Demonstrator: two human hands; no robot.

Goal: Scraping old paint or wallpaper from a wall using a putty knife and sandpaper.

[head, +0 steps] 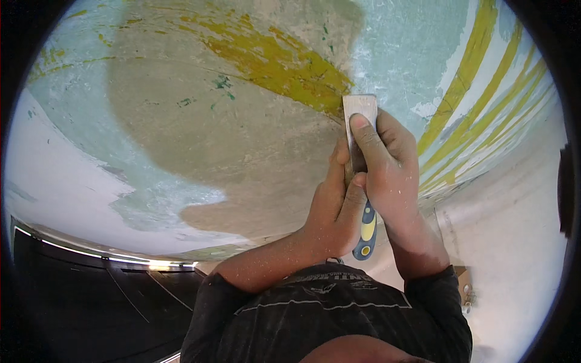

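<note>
A flat-bladed scraper point(361, 105) is held in both my hands, its blade edge against a painted, patchy wall surface point(399, 54). My right hand point(392, 159) grips it near the blade, with the thumb pressed along the flat metal. Lower down, my left hand point(336, 208) closes around it, its fingers on the left side. Below the hands sticks out the blue-grey and yellow handle point(366, 231). A broad mustard-yellow patch point(290, 72) ends right beside the blade. Pale dust coats both hands and forearms.
A soft-edged brownish area point(190, 127) spreads left of the hands; whether shadow or bare plaster, I cannot tell. Yellow streaks point(467, 86) cross white and pale green at right. At lower left is a dark panelled surface point(91, 299). A brown box point(463, 283) stands behind my right arm.
</note>
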